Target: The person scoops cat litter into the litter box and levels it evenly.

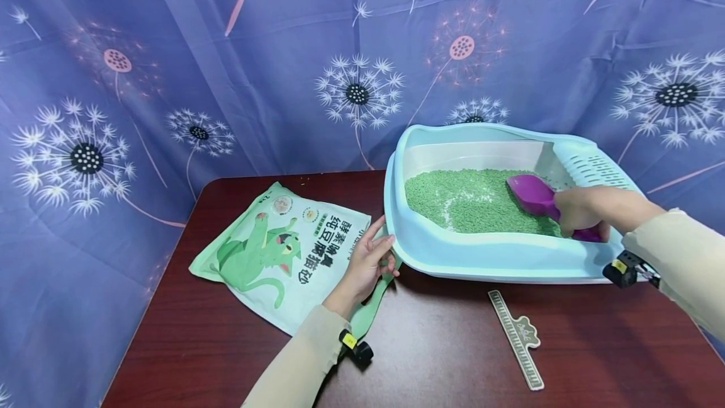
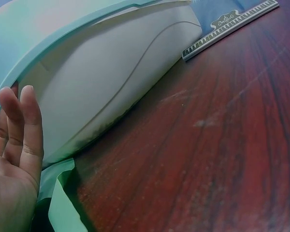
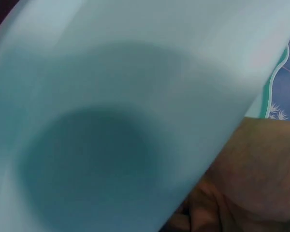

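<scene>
A light-blue litter box stands at the right, with green pellet litter and some white powder spread inside. My right hand reaches over the front rim and grips a purple litter scoop, its head down on the litter. In the right wrist view the box wall hides the scoop and most of that hand. My left hand holds the box's left rim, thumb on the outside and fingers hooked beneath the lip. Under this hand lies a litter bag with a green cat printed on it.
A flat bag clip with ruler-like marks lies on the dark red wooden table in front of the box. Behind the table hangs a blue curtain with dandelion prints. A perforated ledge forms the box's right end.
</scene>
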The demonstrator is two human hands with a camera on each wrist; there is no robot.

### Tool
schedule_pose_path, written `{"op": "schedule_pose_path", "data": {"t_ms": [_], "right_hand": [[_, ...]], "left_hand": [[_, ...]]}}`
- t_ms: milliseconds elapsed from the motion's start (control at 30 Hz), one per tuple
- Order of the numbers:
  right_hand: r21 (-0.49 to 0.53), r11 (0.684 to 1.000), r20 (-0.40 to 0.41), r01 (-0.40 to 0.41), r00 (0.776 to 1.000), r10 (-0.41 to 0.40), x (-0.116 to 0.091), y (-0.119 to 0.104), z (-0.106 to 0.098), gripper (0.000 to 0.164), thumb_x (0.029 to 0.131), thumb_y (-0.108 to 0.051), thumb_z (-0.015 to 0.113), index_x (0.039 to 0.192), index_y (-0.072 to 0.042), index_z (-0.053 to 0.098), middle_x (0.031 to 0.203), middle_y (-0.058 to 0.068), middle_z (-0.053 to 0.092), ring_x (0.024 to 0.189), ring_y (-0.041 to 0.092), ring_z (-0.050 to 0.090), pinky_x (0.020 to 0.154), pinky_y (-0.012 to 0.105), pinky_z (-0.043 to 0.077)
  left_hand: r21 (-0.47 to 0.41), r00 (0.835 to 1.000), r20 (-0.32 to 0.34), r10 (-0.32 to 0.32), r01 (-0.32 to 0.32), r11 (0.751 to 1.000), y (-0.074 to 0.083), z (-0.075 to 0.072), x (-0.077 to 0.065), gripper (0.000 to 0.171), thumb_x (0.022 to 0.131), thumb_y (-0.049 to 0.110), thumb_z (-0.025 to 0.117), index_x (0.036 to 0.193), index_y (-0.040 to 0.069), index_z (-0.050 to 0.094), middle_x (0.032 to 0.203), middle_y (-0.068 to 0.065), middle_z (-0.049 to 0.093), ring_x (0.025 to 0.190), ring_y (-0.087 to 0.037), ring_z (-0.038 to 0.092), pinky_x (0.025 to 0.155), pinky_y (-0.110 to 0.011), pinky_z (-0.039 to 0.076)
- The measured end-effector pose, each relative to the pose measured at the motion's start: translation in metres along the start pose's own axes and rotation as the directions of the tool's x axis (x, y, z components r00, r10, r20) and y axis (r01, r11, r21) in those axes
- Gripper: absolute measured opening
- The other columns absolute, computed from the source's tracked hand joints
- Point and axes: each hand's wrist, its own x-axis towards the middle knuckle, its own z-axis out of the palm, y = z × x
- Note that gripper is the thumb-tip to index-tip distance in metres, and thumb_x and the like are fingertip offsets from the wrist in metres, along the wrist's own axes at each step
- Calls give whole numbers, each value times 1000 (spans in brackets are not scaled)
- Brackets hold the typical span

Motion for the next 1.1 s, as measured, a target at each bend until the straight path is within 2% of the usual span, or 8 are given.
{"op": "schedule_pose_path", "data": {"t_ms": [100, 333, 500, 600, 833, 1100], "right_hand": [[17, 1000, -21, 20, 1000, -19, 1, 0, 2, 21, 73, -3, 63, 83, -1, 45, 81, 17, 47, 63, 27, 62, 51, 39, 57], [18, 997, 0, 70, 998, -70, 6, -5, 5, 40, 81, -6, 66, 109, 6, 41, 89, 19, 45, 76, 30, 59, 52, 40, 57], [41, 993, -11, 107, 994, -106, 8, -10, 6, 56, 84, -7, 67, 127, 10, 35, 98, 26, 47, 76, 30, 60, 51, 39, 57], [19, 990, -42, 141, 989, -140, 8, -14, 7, 66, 85, -10, 68, 136, 9, 31, 101, 28, 48, 69, 27, 62, 49, 37, 56], [-63, 979, -99, 196, 975, -201, 13, -20, 6, 72, 89, -21, 67, 144, 4, 30, 93, 18, 57, 50, 18, 59, 44, 31, 51], [-157, 947, -152, 279, 941, -302, 23, -22, 6, 73, 85, -19, 71, 146, 0, 36, 83, 5, 59, 61, 14, 55, 55, 30, 48]], "left_hand": [[3, 1000, 4, 3, -3, 1000, 0, 0, 0, 57, 96, 26, 59, 147, 33, 33, 85, 4, 63, 51, -6, 54, 54, -28, 54], [0, 1000, 6, 2, -2, 1000, 0, 0, 1, 57, 96, 27, 59, 147, 34, 34, 84, 4, 63, 51, -6, 54, 54, -29, 54], [-4, 1000, 10, 3, -3, 1000, 0, 0, 1, 58, 96, 27, 58, 148, 32, 33, 82, 4, 63, 50, -6, 54, 54, -28, 55], [-6, 1000, 9, 9, -9, 1000, 0, 0, 1, 59, 96, 26, 59, 148, 31, 33, 80, 4, 62, 50, -5, 54, 53, -29, 55], [-6, 1000, -1, 5, -5, 1000, -1, 0, 1, 59, 96, 26, 60, 148, 31, 33, 78, 4, 61, 49, -5, 53, 53, -28, 54], [-7, 1000, -1, 9, -9, 1000, -1, 0, 1, 57, 96, 24, 59, 147, 32, 35, 78, 3, 61, 49, -5, 54, 53, -29, 55]]}}
